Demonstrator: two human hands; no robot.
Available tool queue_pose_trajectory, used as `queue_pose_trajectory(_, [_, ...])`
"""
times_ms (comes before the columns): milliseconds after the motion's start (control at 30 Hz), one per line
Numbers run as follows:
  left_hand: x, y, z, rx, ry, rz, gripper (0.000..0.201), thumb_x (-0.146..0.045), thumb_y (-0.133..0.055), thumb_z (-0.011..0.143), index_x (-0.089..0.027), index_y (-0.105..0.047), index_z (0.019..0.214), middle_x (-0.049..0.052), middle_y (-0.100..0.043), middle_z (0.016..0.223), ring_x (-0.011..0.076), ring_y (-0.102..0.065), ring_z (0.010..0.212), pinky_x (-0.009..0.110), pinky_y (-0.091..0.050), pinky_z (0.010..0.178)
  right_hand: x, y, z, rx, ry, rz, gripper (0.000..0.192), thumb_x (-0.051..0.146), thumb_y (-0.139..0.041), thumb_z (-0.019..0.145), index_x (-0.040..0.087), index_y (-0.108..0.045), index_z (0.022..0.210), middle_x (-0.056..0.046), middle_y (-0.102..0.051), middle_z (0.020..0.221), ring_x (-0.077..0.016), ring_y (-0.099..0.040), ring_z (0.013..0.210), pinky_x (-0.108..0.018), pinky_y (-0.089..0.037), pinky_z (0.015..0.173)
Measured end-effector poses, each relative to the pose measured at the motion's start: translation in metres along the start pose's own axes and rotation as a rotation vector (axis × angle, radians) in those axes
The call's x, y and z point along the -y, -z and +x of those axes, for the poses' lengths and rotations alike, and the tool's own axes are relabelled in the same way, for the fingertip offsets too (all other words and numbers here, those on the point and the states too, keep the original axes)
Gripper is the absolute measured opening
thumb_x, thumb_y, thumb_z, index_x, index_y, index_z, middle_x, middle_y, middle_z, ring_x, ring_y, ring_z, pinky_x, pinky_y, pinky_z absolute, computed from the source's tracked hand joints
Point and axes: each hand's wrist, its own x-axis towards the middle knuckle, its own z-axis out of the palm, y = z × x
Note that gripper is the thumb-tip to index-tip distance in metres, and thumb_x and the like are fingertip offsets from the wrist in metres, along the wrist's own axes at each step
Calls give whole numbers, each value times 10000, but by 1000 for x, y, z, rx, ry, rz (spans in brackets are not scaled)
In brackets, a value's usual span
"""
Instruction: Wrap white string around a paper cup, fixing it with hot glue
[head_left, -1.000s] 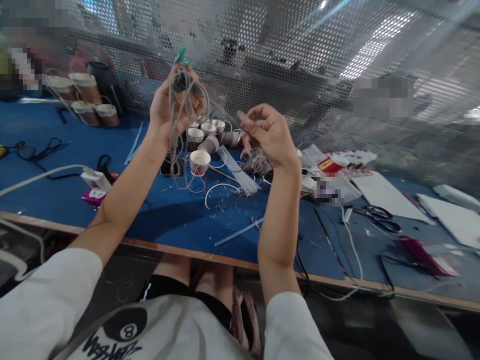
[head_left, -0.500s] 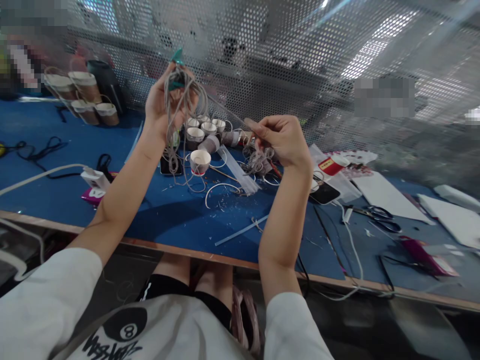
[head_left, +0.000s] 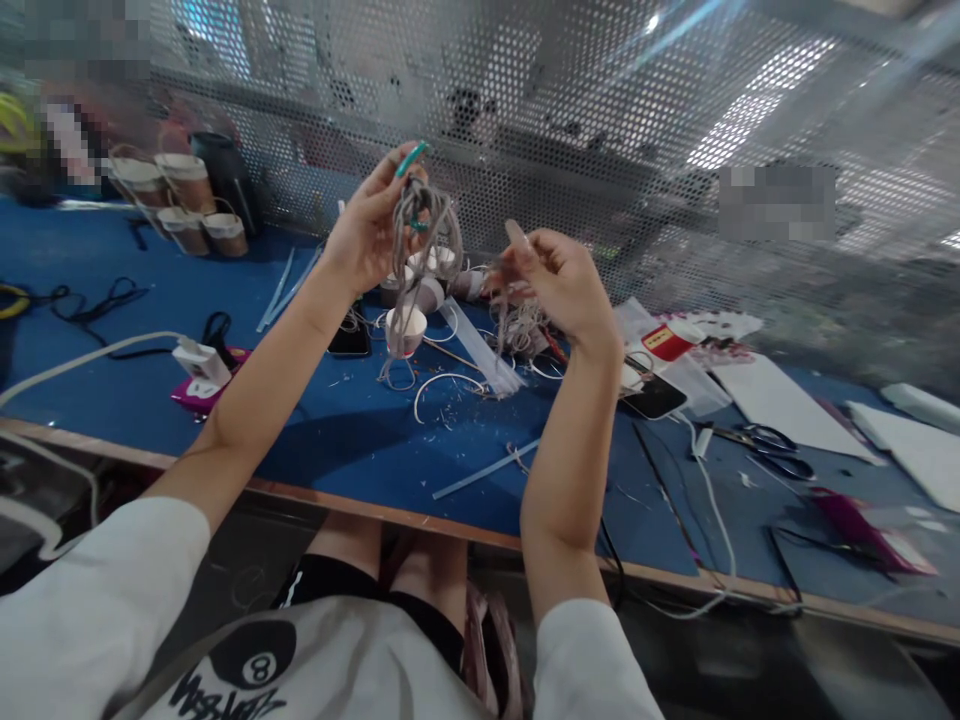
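Observation:
My left hand (head_left: 371,230) is raised over the blue table, its fingers closed around a looped bundle of grey cord (head_left: 427,235). Loops of it dangle in front of a white paper cup (head_left: 406,328). A teal piece (head_left: 412,159) shows at my left fingertips; its kind is unclear. My right hand (head_left: 566,285) is up on the other side, fingers curled and blurred at the tips, with grey strands at them. Just below it lies a tangled heap of grey cord (head_left: 525,330); whether the strands join it is hard to see.
More wrapped cups stand behind the bundle, and handled cups (head_left: 187,185) stand back left beside a dark bottle (head_left: 225,170). A phone (head_left: 654,395), scissors (head_left: 761,442) and white boards (head_left: 787,405) lie right. Clear strips (head_left: 484,350) and scraps litter the middle. A perforated metal screen rises behind.
My left hand has moved right and slightly down with the cord bundle, nearer my right hand. The strand that ran taut between both hands no longer shows stretched. My right thumb has lifted.

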Motion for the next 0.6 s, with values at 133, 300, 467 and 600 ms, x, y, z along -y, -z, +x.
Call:
queue_pose_trajectory(133, [11,3,1,118,-124,250,311,4,-370,975,-233,-561,910,-75,-550,701,49,-486,524,187,-413,549,6,-21,2,-40,210,-74,358,581,-733,808,265,-700,973,-9,-739,1061,-223,-692,1080,-354,-617,889])
queue_pose_trajectory(300, [19,19,13,253,-319,546,149,-140,-647,905,-260,-572,951,-55,-531,762,56,-517,611,188,-426,580,14,-35,0,-78,260,-104,262,502,-747,814,285,-740,960,-27,-761,1082,-252,-701,1081,-386,-593,970])
queue_pose_trajectory(467, [21,28,23,270,-581,836,305,-431,-761,832,-263,-568,999,-19,-595,886,122,-625,886,253,-524,779,22,-32,-6,-63,253,-75,204,440,-639,874,281,-763,904,-2,-769,928,-241,-725,1012,-372,-612,918])
queue_pose_trajectory(600, [21,26,18,304,-696,981,336,-507,-647,887,-234,-538,1049,-2,-578,935,146,-657,947,306,-535,833,27,-32,-9,-92,287,-106,134,331,-718,800,261,-767,904,-8,-773,950,-233,-728,966,-373,-605,916])
